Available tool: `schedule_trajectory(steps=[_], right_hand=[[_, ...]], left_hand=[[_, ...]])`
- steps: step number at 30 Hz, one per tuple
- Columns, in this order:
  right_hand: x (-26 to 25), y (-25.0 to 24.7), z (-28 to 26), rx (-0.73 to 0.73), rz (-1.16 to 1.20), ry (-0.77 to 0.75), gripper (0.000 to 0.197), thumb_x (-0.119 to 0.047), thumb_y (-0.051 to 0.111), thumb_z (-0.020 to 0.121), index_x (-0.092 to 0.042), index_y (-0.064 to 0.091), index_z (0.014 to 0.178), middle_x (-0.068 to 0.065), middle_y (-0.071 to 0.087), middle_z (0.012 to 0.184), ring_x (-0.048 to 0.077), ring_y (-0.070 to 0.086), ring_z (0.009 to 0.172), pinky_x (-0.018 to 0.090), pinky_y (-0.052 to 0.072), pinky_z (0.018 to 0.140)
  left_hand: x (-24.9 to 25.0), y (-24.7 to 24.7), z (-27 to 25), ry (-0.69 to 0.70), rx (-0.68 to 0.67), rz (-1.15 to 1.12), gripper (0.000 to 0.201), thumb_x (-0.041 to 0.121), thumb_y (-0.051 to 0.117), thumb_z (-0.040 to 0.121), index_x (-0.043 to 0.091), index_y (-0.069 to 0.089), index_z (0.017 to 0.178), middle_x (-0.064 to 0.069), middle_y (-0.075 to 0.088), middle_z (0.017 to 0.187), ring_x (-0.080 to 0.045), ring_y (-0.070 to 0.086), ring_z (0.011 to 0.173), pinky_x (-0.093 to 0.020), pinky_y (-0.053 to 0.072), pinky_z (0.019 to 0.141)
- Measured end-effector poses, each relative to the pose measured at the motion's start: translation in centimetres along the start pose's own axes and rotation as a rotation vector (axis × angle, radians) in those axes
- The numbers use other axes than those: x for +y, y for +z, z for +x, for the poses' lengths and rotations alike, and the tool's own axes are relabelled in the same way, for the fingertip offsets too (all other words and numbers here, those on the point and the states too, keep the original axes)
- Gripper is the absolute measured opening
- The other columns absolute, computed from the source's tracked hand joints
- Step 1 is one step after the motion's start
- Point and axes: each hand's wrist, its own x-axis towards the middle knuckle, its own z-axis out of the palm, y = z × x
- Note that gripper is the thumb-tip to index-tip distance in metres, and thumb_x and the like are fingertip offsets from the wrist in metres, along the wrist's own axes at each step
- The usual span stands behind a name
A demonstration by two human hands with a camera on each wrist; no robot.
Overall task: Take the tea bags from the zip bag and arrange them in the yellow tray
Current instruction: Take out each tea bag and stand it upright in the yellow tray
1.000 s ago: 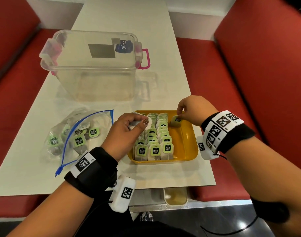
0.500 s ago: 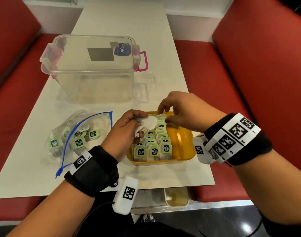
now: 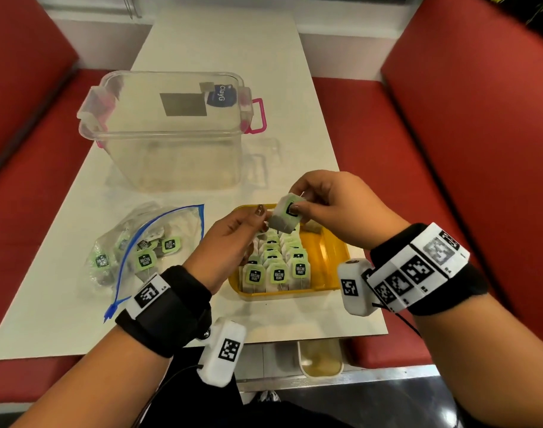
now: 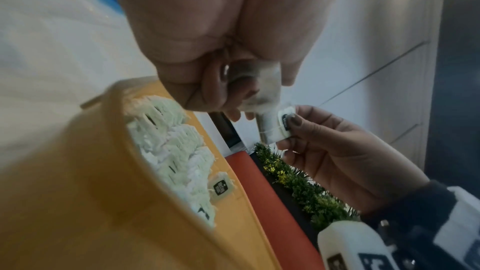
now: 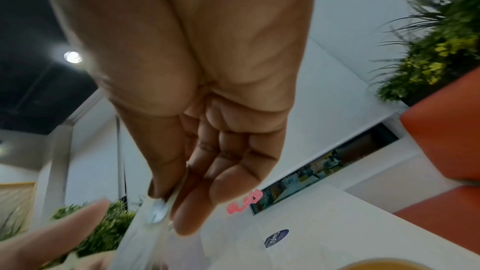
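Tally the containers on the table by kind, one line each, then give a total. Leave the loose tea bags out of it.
Yellow tray: 1
Clear zip bag with a blue seal: 1
Clear plastic box with pink latches: 1
Total: 3 containers on the white table.
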Motion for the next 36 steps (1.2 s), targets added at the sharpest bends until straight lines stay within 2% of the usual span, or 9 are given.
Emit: schedule_trajectory(steps=[2, 5, 10, 14, 17, 21, 24, 32, 36], right_hand=[[0.3, 0.1, -0.2, 0.022, 0.084, 0.031, 0.010, -0.014, 0.066, 0.088, -0.013, 0.065, 0.098, 0.004, 0.072, 0.075, 0.016, 0.071, 0.068, 0.047, 0.058, 0.069], [0.5, 0.3, -0.5, 0.028, 0.169, 0.049, 0.010, -0.009, 0.064, 0.089, -0.008, 0.064, 0.099, 0.007, 0.072, 0.077, 0.017, 0.072, 0.068, 0.048, 0.057, 0.072], [0.9, 1.0, -0.6, 0.009, 0.205, 0.052, 0.008, -0.009, 0.059, 0.092, -0.011, 0.064, 0.098, 0.010, 0.072, 0.085, 0.018, 0.072, 0.074, 0.047, 0.057, 0.078], [1.6, 1.1, -0.8, 0.060, 0.096, 0.039, 0.010, -0.014, 0.061, 0.091, -0.015, 0.070, 0.096, -0.004, 0.071, 0.084, 0.001, 0.062, 0.071, 0.022, 0.052, 0.070], [1.8, 1.3, -0.8, 0.130, 0.134, 0.051, 0.007, -0.011, 0.068, 0.085, -0.015, 0.071, 0.090, -0.005, 0.068, 0.078, -0.003, 0.055, 0.064, 0.009, 0.044, 0.060], [2.4, 0.6, -0.2, 0.189, -0.004, 0.087, 0.005, -0.017, 0.074, 0.080, -0.019, 0.070, 0.083, -0.002, 0.067, 0.074, 0.007, 0.058, 0.065, 0.018, 0.048, 0.059], [3.0, -0.5, 0.6, 0.094, -0.240, 0.107, 0.003, -0.021, 0.070, 0.083, -0.023, 0.069, 0.081, -0.012, 0.060, 0.067, 0.002, 0.053, 0.061, 0.016, 0.039, 0.055], [5.4, 0.2, 3.3, -0.111, -0.570, 0.263, 0.006, -0.024, 0.068, 0.084, -0.022, 0.072, 0.088, -0.014, 0.043, 0.066, 0.010, 0.046, 0.065, 0.020, 0.028, 0.049], [6.1, 0.5, 3.8, -0.130, -0.621, 0.287, 0.006, -0.023, 0.068, 0.084, -0.022, 0.072, 0.088, -0.014, 0.042, 0.067, 0.015, 0.050, 0.074, 0.024, 0.033, 0.057]], left_hand=[[-0.1, -0.1, -0.1, 0.034, 0.015, 0.058, 0.023, 0.042, 0.054, 0.092, 0.025, 0.069, 0.095, 0.016, 0.065, 0.079, 0.003, 0.054, 0.057, -0.013, 0.041, 0.055], [-0.5, -0.3, 0.1, 0.114, 0.007, 0.158, 0.012, 0.033, 0.063, 0.089, 0.027, 0.069, 0.097, 0.013, 0.069, 0.092, 0.000, 0.063, 0.081, -0.027, 0.049, 0.081], [-0.8, -0.3, 0.2, 0.225, 0.076, 0.247, 0.008, 0.018, 0.065, 0.090, 0.026, 0.067, 0.087, 0.023, 0.064, 0.074, 0.009, 0.056, 0.071, -0.023, 0.042, 0.078], [-0.9, -0.6, 0.4, 0.322, 0.129, 0.321, 0.009, 0.023, 0.065, 0.091, 0.030, 0.065, 0.085, 0.015, 0.062, 0.080, 0.006, 0.053, 0.071, -0.023, 0.039, 0.074], [-1.0, -0.8, 0.5, 0.323, 0.119, 0.338, 0.004, 0.035, 0.065, 0.086, 0.031, 0.065, 0.085, 0.009, 0.065, 0.092, -0.003, 0.059, 0.088, -0.028, 0.044, 0.080], [-1.6, -1.0, 0.4, 0.222, 0.138, 0.221, 0.015, 0.036, 0.063, 0.085, 0.024, 0.064, 0.094, 0.010, 0.066, 0.097, -0.011, 0.062, 0.097, -0.039, 0.050, 0.094], [-1.8, -1.2, 0.4, 0.190, 0.157, 0.170, 0.007, 0.022, 0.064, 0.091, 0.020, 0.063, 0.097, 0.008, 0.066, 0.099, -0.012, 0.062, 0.097, -0.042, 0.049, 0.097], [-2.0, -1.9, 0.3, 0.156, 0.156, 0.144, 0.008, 0.019, 0.061, 0.092, 0.017, 0.063, 0.100, 0.012, 0.065, 0.098, -0.005, 0.061, 0.097, -0.025, 0.046, 0.090], [-2.0, -2.2, 0.1, 0.150, 0.149, 0.125, 0.008, 0.019, 0.062, 0.092, 0.019, 0.063, 0.100, 0.015, 0.065, 0.097, -0.001, 0.061, 0.096, -0.017, 0.044, 0.086]])
